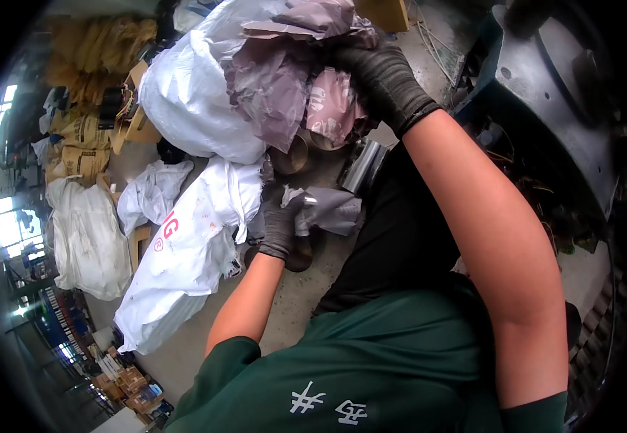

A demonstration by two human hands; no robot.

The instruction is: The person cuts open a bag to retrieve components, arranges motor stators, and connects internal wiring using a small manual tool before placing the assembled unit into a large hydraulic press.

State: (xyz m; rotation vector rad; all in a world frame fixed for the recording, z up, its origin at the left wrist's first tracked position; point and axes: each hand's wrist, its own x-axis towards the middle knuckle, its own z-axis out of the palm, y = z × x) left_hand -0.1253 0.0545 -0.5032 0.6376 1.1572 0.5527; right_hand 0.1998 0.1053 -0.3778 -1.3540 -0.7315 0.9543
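Observation:
My right hand (382,79), in a dark grey knit glove, grips the edge of a large crumpled mauve-pink wrapping paper (270,90); its fingertips are partly hidden in the folds. Lower down, my left hand (280,225), gloved alike, is closed beside a thin greyish sheet (331,209) and the ragged mouth of a long white woven sack (191,238). What its fingers hold is hard to make out. Under the paper stand round metal pieces (292,155), and a shiny metal cylinder (362,166) lies close to my leg.
A bulging white sack (191,94) stands behind the paper. More pale sacks (90,238) and brown sacks (86,137) are piled on the left. At right is a large metal machine (544,94). Stacked cardboard boxes (129,382) sit at lower left.

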